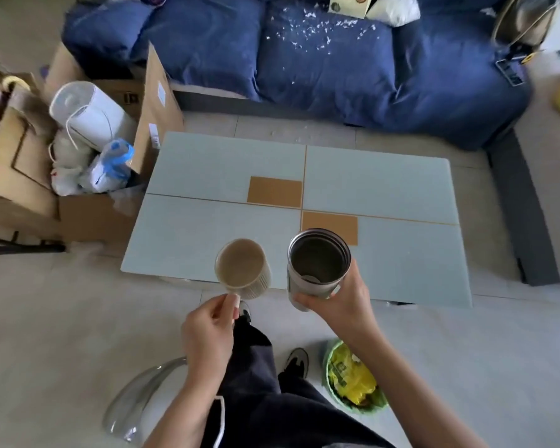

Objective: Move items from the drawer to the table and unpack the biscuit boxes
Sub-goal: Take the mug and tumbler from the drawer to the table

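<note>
My left hand (211, 334) grips a beige ribbed mug (243, 268) by its near side, holding it in the air over the front edge of the low table (401, 253). My right hand (340, 295) is wrapped round the lower part of a steel tumbler (317, 263), open at the top and dark inside, held upright just right of the mug. The table top is pale blue glass with two tan rectangles near its middle. No drawer or biscuit box shows near the hands.
A blue sofa (304, 59) with white crumbs stands behind the table. Cardboard boxes (156, 108) with white and blue bags fill the left. A green bin (353, 379) with yellow wrappers sits by my feet, a curved chrome piece (136, 402) at lower left.
</note>
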